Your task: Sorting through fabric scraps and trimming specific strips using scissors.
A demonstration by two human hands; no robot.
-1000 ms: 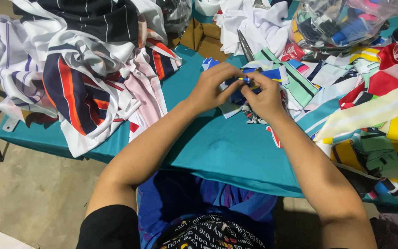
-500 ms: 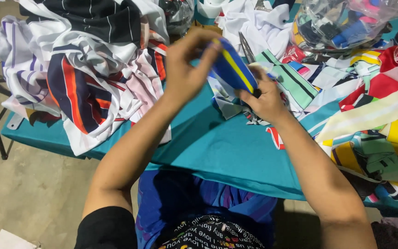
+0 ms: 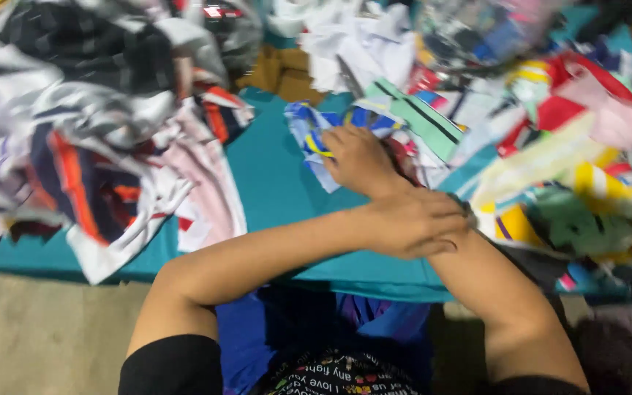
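The right hand [image 3: 358, 157] lies flat with fingers spread on a blue, white and yellow cloth piece [image 3: 316, 132], pinning it to the teal counter [image 3: 272, 183]. The left hand [image 3: 418, 223] crosses over, curled around the right forearm, holding nothing else. Heaped striped garments [image 3: 96, 146] sit left; a colourful pile [image 3: 565, 153] sits right.

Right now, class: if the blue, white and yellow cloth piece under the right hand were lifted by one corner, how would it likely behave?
The blue, white and yellow cloth piece lies creased and rumpled on the teal table, so it would probably droop limply. It looks thin, so likely light. Pushed by the right hand, it would probably bunch up rather than slide whole.
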